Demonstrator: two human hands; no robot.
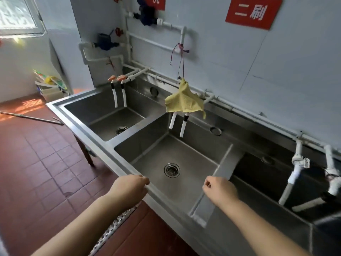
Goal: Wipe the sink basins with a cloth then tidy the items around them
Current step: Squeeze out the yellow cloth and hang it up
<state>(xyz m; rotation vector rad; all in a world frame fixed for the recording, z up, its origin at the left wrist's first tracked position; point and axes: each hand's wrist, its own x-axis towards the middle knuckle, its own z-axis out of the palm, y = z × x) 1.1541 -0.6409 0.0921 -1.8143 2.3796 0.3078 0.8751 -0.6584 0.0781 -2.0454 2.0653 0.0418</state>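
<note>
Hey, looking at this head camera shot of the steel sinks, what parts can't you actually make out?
- Right-hand steel basin: its floor and drain sit in dark shadow, and the frame edge cuts it off.
- Taps behind the hanging yellow cloth: the cloth covers them; only white hoses show below.
- Left red wall sign: cropped by the top edge, unreadable.
- Left hand and right hand: fingers curled, palms hidden.

We see brushed stainless-steel sink basins (186, 189) with a dull sheen, a nubby yellow cloth (184, 102) hanging on string, white matt plastic pipes (155, 41) along a smooth pale wall (295, 71), and matt red-brown floor tiles (40, 163) beside a perforated metal grate (112, 228).
</note>
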